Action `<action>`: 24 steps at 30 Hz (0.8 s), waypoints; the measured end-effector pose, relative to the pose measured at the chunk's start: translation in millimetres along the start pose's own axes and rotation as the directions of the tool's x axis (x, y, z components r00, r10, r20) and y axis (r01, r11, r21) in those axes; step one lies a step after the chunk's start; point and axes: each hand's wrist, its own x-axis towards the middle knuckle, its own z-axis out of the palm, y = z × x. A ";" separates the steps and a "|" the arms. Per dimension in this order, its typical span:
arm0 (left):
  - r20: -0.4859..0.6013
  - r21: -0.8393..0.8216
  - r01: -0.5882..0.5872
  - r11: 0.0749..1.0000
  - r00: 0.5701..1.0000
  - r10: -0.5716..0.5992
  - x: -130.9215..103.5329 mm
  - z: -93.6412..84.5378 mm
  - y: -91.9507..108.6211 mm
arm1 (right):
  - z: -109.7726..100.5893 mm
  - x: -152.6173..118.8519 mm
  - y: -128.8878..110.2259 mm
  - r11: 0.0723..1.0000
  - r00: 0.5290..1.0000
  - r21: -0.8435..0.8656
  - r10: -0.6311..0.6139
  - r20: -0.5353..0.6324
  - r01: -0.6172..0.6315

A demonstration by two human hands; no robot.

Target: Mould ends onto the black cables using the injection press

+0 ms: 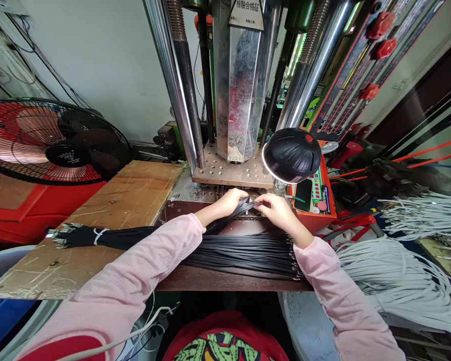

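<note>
Black cables [231, 216] held in both hands in front of the press plate [225, 175], center of the frame.
Pinched between closed fingertips of the right hand [276, 208]; gripped too, just to the left, by the left hand [230, 201], exact number of strands too small to tell. Beside the right hand, toward the upper right, a black lamp [293, 155]. In the lower middle of the frame, on the brown table [218, 284], a loose row of cables [240, 251], metal ends to the right; at left, a tied bunch [126, 238] with a white tie [99, 235]. Apparently at a separating or lining-up step; to judge from the pose, calling next for a steady pinch, strands untangled and fingertips clear of the plate.
</note>
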 end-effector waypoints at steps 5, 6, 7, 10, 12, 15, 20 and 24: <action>0.043 0.027 -0.008 1.000 0.999 0.007 -0.7 -2.8 2.4 | -2.6 -8.6 2.0 0.944 0.994 -0.328 0.010 0.109 0.026; 0.048 0.023 0.001 1.000 0.999 -0.002 -0.7 -2.9 2.9 | -3.3 -8.1 2.9 0.948 0.995 -0.316 0.014 0.099 0.019; 0.052 0.013 0.009 1.000 0.999 -0.009 -0.6 -2.9 3.0 | -4.2 -6.8 3.3 0.962 0.996 -0.272 0.013 0.085 0.011; 0.098 -0.076 0.051 0.996 0.994 -0.043 0.4 -1.3 1.5 | -6.9 -0.1 -0.3 0.999 0.998 -0.034 0.005 0.057 -0.003; 0.133 -0.146 0.104 0.984 0.987 -0.085 0.9 0.3 -0.2 | -7.1 4.7 -5.7 0.997 0.997 0.081 0.010 0.072 -0.016; 0.113 -0.163 0.133 0.978 0.987 -0.115 0.0 1.6 -1.2 | -4.5 9.6 -10.8 0.978 0.991 0.194 0.055 0.126 -0.079; 0.033 -0.220 0.104 0.970 0.994 -0.100 -5.4 -0.5 3.7 | -3.7 9.5 -2.4 0.907 0.956 0.328 0.200 0.214 -0.263; 0.055 -0.235 0.182 0.955 0.983 -0.174 -9.3 -2.1 12.4 | -10.7 7.2 2.5 0.984 0.980 0.128 0.103 0.172 -0.126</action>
